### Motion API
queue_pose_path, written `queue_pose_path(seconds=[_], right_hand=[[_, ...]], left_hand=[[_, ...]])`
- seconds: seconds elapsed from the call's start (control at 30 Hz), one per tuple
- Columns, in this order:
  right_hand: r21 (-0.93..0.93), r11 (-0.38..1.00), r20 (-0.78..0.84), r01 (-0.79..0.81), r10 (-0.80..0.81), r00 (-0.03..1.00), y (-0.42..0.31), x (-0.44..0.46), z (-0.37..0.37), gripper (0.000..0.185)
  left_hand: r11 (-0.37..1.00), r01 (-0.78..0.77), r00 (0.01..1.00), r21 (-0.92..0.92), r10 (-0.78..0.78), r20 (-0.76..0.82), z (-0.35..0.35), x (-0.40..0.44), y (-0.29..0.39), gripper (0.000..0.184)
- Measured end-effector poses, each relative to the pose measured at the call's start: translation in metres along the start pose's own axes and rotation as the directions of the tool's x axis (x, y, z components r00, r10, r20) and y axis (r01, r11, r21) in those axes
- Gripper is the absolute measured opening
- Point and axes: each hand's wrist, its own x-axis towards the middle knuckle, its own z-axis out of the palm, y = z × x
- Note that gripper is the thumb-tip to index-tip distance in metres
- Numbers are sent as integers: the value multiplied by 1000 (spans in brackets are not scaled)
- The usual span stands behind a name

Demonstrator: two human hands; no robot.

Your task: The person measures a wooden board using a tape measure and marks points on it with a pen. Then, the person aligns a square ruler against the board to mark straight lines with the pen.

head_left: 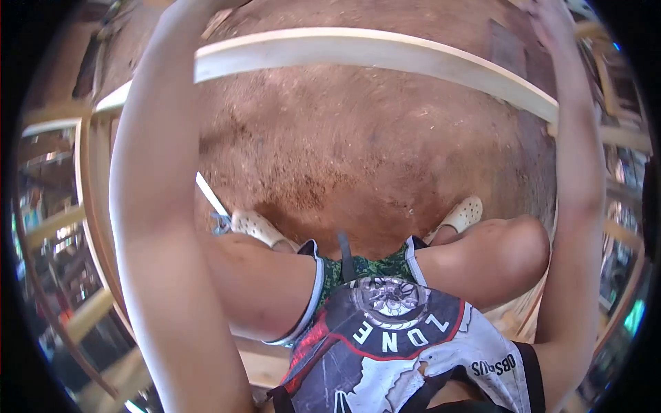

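My left arm reaches up along the left side, and only a sliver of my left hand (pixel 224 3) shows at the top edge, its fingers out of frame. My right hand (pixel 549 22) is at the top right corner, partly cut off and smeared, so its grip cannot be made out. Between my arms a pale wooden plank (pixel 372 49) runs across the view, looking bowed through the wide lens. My left forearm covers part of it, and its right end reaches my right forearm.
Reddish-brown dirt floor (pixel 330 131) lies beyond my bent legs. Cream perforated clogs (pixel 256 227) (pixel 463 215) are on my feet. A thin white strip (pixel 211 193) stands by the left clog. Wooden framing (pixel 93 206) rises at the left, with more bars (pixel 623 138) at the right.
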Motion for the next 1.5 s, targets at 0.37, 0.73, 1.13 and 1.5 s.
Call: queue_pose_path(seconds=[0.37, 0.73, 1.13, 1.5], right_hand=[[187, 976, -460, -111, 186, 868, 97, -27, 6, 16], [201, 953, -475, -225, 296, 829, 62, -141, 117, 28], [237, 956, -521, -172, 275, 808, 113, -143, 141, 15], [172, 968, -523, -184, 248, 815, 104, -149, 135, 20]], left_hand=[[996, 35, 898, 80, -66, 435, -5, 75, 46, 35], [964, 178, 903, 196, -240, 358, -67, -55, 33, 34], [935, -123, 989, 332, 88, 119, -10, -95, 17, 29], [928, -156, 987, 339, 156, 29, 17, -96, 0, 21]])
